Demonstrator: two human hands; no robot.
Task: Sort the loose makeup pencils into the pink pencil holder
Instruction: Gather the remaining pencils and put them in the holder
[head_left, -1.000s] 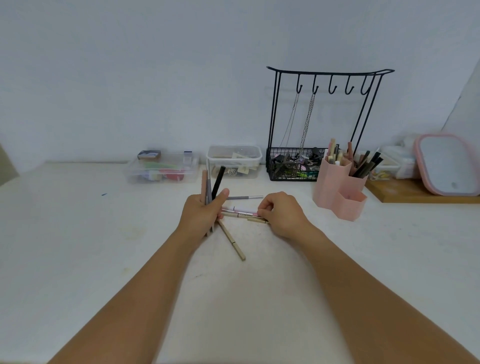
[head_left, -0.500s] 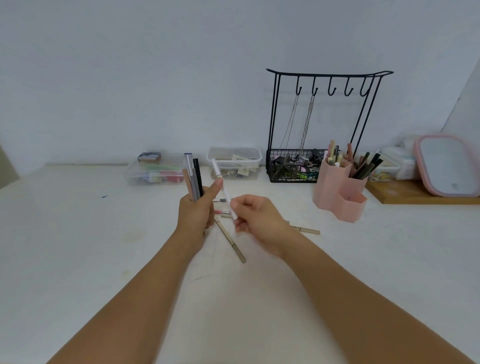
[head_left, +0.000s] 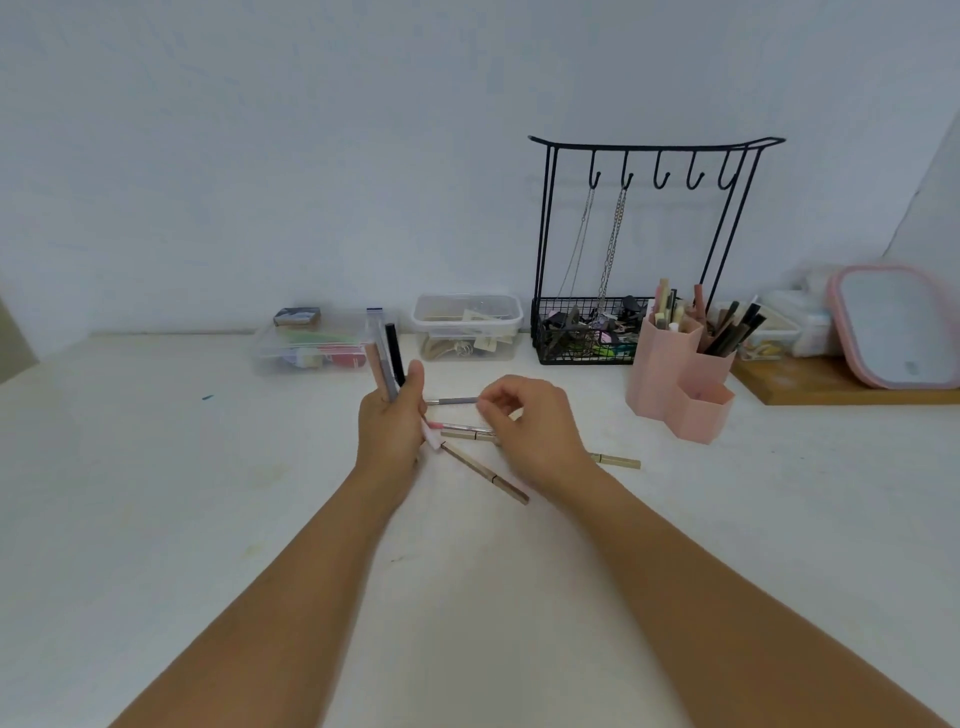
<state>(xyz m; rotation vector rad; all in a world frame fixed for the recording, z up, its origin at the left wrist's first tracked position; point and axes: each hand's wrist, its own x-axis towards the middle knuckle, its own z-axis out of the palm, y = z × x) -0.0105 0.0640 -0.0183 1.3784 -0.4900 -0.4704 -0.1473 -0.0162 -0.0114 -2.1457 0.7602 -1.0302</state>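
Note:
My left hand (head_left: 389, 428) grips a bundle of makeup pencils (head_left: 387, 356) upright, and a white one sticks out below the palm. My right hand (head_left: 535, 426) hovers low over the table, its curled finger and thumb closing on the right end of a grey pencil (head_left: 452, 400) that lies flat. More loose pencils lie between and under my hands: a pink-tipped one (head_left: 460, 427), a long tan one (head_left: 488, 474) and a gold one (head_left: 618, 461) to the right. The pink pencil holder (head_left: 654, 379) stands at the right, with several pencils in it.
A black wire jewellery rack (head_left: 644, 150) with chains stands behind the holder. Two clear plastic boxes (head_left: 467, 312) (head_left: 311, 345) sit along the wall. A wooden board (head_left: 831, 387) with a pink-rimmed mirror (head_left: 898, 327) is at the far right.
My right hand picked a white pencil from the table and passed it into my left hand's bundle. It then dropped back to the grey pencil. The left hand's bundle tilted upright.

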